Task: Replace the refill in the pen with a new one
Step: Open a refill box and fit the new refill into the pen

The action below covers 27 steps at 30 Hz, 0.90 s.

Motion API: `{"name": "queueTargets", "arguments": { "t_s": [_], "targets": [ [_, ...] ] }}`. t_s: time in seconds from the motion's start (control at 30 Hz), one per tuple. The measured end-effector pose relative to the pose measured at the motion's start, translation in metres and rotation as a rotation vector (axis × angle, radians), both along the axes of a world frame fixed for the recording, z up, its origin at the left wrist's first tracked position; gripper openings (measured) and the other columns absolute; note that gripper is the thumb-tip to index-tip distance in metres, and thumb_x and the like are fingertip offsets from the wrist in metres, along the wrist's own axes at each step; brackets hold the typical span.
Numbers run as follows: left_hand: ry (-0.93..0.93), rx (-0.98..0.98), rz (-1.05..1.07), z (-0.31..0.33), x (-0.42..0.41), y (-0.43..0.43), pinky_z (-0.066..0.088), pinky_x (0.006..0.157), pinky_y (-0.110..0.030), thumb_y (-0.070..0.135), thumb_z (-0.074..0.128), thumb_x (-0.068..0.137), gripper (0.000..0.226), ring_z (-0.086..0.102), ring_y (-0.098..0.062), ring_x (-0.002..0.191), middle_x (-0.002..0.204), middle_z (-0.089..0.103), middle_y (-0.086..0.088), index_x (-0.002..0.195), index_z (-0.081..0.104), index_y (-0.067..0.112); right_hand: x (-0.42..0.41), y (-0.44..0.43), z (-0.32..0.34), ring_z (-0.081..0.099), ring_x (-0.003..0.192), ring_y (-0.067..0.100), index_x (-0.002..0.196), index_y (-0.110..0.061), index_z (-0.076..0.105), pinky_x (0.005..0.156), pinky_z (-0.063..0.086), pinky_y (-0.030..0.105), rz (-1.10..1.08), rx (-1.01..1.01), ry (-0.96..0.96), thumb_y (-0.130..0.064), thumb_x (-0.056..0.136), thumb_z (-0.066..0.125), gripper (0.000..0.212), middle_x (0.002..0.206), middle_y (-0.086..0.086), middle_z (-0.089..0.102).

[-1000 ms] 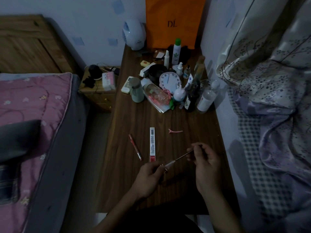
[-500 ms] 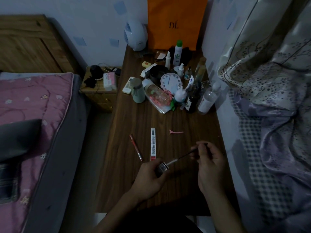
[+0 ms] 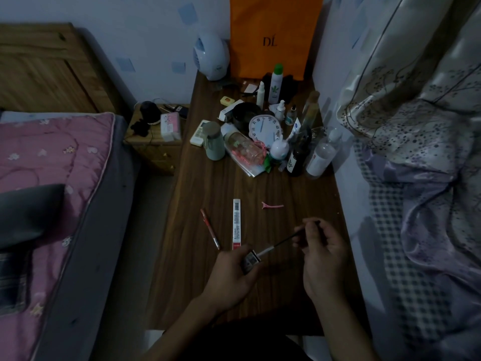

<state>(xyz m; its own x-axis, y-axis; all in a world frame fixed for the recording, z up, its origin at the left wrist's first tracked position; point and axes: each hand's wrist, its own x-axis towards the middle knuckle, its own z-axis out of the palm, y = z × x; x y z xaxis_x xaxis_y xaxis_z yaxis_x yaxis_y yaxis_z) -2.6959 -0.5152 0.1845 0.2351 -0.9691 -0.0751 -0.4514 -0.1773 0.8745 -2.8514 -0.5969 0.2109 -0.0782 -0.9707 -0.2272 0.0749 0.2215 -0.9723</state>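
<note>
Head view, dim light.

Far left: bed with a pink quilted cover (image 3: 52, 157), at 9 o'clock of the dark wood-grain counter (image 3: 192, 277).

On the counter, left to right:
- Slim red pen (image 3: 210, 229), lying flat at 11 o'clock of the left hand, its tip end toward the near edge. Nothing touches it.
- Long flat white refill pack with a barcode and a red end (image 3: 236, 224), just right of the pen and apart from it. Its red end lies close above the left hand.
- Small pink hair clip (image 3: 272, 205), at 1 o'clock of the pack.
- Clutter at the 12 o'clock end: pale green tumbler (image 3: 214, 142), white round clock (image 3: 263, 127), bottles, and an orange paper bag (image 3: 270, 35) upright against the wall.

Left hand (image 3: 231, 274): above the near part of the counter, back of the hand to the camera. The fingers (image 3: 240, 254) are curled, with thumb and forefinger pinching a small dark labelled piece (image 3: 251, 259) with white print. What this piece is cannot be told.

Thin dark refill (image 3: 283, 241): held in the air between the two hands, above the counter. It slants from the labelled piece at 8 o'clock up to the right hand at 2 o'clock. Its lower stretch is pale or silvery and meets the labelled piece.

Right hand (image 3: 325, 259): just right of the left hand, not touching it. The fingers (image 3: 309, 231) are bent inward, their tips pressed together on the upper part of the refill. A short dark end of the refill shows past them.

Far right: pale flowered fabric (image 3: 416, 121) hanging beside the counter.
</note>
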Motion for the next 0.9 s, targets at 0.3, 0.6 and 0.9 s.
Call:
{"name": "queueTargets", "arguments": {
  "t_s": [0.3,0.6,0.9],
  "targets": [
    [0.004,0.008,-0.025,0.006,-0.002,-0.001,0.050,0.057,-0.042,0.033,0.071,0.083,0.023,0.063,-0.020,0.059,0.068,0.069,-0.006,0.080,0.070,0.010,-0.001,-0.001,0.004,0.067,0.071,0.014,0.085,-0.035,0.072,0.057,0.055,0.026,-0.040,-0.048,-0.018,-0.017,0.097,0.058,0.026,0.082,-0.002,0.072],
    [-0.016,0.020,0.035,0.011,-0.003,-0.002,0.051,0.059,-0.041,0.031,0.067,0.088,0.028,0.061,-0.021,0.058,0.065,0.067,-0.009,0.079,0.069,0.005,-0.011,-0.009,0.011,0.066,0.068,0.013,0.085,-0.028,0.072,0.057,0.056,0.025,-0.056,-0.059,-0.146,-0.011,0.099,0.054,0.029,0.080,-0.001,0.072],
    [-0.047,0.054,0.016,0.006,-0.002,-0.004,0.032,0.047,-0.022,0.041,0.061,0.091,0.046,0.043,-0.004,0.044,0.048,0.047,0.006,0.061,0.060,0.006,-0.010,0.003,0.028,0.067,0.069,0.016,0.085,-0.022,0.072,0.056,0.056,0.026,0.127,-0.100,-0.193,-0.022,0.089,0.059,0.014,0.080,0.004,0.071]
  ]
}}
